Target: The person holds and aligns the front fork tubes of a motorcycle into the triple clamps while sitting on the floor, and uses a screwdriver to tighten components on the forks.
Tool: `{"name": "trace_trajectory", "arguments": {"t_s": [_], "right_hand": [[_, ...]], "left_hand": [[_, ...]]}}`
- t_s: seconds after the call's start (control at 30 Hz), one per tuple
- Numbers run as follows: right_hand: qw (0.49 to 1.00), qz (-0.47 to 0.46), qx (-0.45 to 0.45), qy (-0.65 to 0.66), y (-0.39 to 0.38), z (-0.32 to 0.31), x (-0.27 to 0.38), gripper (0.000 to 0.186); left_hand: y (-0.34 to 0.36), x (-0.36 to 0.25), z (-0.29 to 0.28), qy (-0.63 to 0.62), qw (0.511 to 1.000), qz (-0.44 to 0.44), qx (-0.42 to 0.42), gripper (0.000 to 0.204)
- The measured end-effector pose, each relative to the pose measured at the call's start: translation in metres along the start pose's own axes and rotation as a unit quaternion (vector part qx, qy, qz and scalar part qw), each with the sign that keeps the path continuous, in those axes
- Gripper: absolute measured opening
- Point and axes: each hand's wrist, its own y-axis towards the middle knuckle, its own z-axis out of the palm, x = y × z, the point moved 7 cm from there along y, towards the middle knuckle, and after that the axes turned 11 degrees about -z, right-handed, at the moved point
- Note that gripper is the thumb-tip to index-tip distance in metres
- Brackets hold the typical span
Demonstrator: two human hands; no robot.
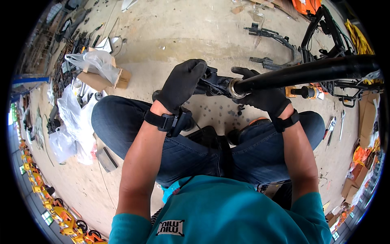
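A long, thick black metal tube [308, 74] slants from the middle of the view toward the right edge. At its left end a silver ring [235, 88] sits against a black metal bracket-like end piece [215, 83]. My left hand [183, 83], in a black glove, is closed round that end piece. My gloved right hand [266, 99] wraps the tube from beneath just right of the ring, its thumb showing on the far side. The tube hides part of this hand. Both hands are above the floor, in front of my bent knees.
A cardboard box [99, 79] with clear plastic bags stands at left. Black vehicle frames [325, 36] lie at far right. Hand tools [331, 129] and a yellow-and-black cylindrical item [302, 92] are on the right. Dark spots mark the floor [215, 112] between my feet.
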Motion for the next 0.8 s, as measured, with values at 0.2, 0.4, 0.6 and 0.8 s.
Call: {"name": "trace_trajectory", "arguments": {"t_s": [0.2, 0.4, 0.6, 0.8], "right_hand": [[0.984, -0.131, -0.009, -0.123, 0.007, -0.001, 0.027, 0.080], [0.984, -0.150, -0.003, -0.096, 0.010, 0.003, 0.027, 0.079], [0.990, -0.133, -0.027, -0.030, 0.004, 0.002, 0.021, 0.075], [0.996, -0.077, -0.046, -0.017, 0.004, 0.001, 0.001, 0.065]], "left_hand": [[0.004, 0.008, 0.002, -0.066, 0.998, -0.014, 0.017, 0.041], [0.005, 0.008, 0.002, -0.021, 0.999, 0.025, 0.006, 0.039], [0.010, 0.009, 0.009, -0.064, 0.998, 0.025, 0.011, 0.038], [0.015, 0.002, 0.016, -0.052, 0.999, 0.002, -0.007, 0.039]]}}
